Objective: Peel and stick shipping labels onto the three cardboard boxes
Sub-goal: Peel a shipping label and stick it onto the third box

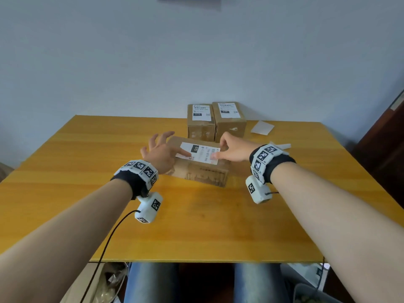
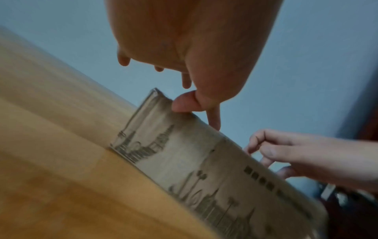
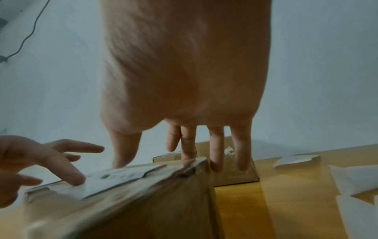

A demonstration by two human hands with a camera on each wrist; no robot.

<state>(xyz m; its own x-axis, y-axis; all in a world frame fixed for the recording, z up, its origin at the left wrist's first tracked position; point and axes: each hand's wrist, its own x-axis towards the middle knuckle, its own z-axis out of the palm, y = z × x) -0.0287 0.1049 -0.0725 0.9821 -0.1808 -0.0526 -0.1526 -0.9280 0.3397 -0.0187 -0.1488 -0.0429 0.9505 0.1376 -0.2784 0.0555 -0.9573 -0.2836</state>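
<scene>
A cardboard box (image 1: 196,171) lies flat mid-table with a white shipping label (image 1: 200,153) on its top face. My left hand (image 1: 162,150) is spread, and its index finger presses the label's left end. On the label's right end rests my right hand (image 1: 231,148), thumb on the paper and straight fingers reaching over the box's far edge. The right wrist view shows the label (image 3: 114,177) flat under the left fingertip (image 3: 75,181). Two more boxes (image 1: 201,125) (image 1: 228,121) stand upright behind, each with a label on top.
Peeled backing sheets (image 1: 262,127) (image 1: 282,146) lie on the yellow wooden table (image 1: 87,171) to the right of the boxes. A pale wall rises behind the table. A dark door is at the far right. A cable hangs from my left wrist over the table's front edge.
</scene>
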